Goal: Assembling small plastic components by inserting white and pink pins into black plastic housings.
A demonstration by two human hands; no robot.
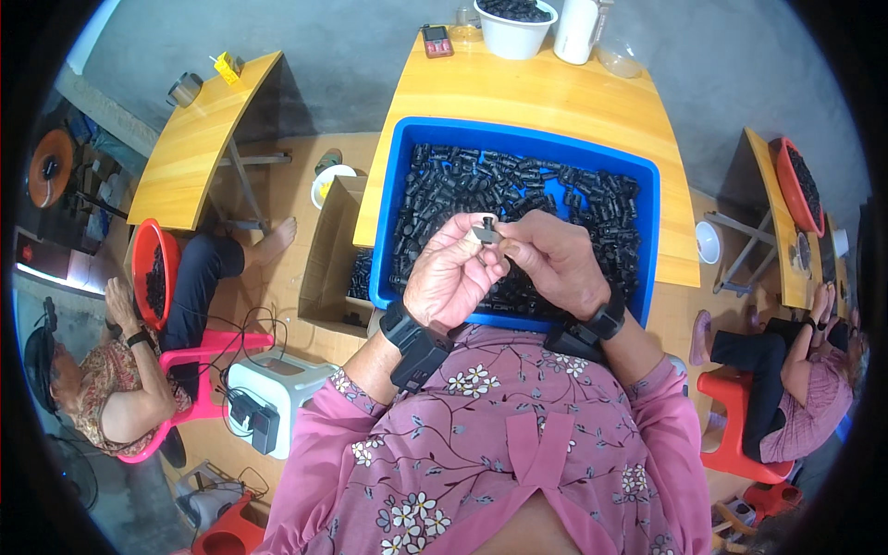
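across the wooden table (546,91) we note a blue tub (650,222), near rim partly hidden, heaped with black pieces (462,176). above it our left hand (449,277) and right hand (564,264) pinch one small dark part (487,235), fingertips covering its ends; full shape unclear.

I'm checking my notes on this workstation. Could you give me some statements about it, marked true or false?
1. The left hand holds a small dark part. True.
2. The blue tray contains red parts. False: the many small parts in it are black.
3. A white tub stands on the wooden table, beyond the tray. True.
4. The open cardboard box is right of the tray. False: it is on the left.
5. Each wrist bears a black strapped-on device. True.
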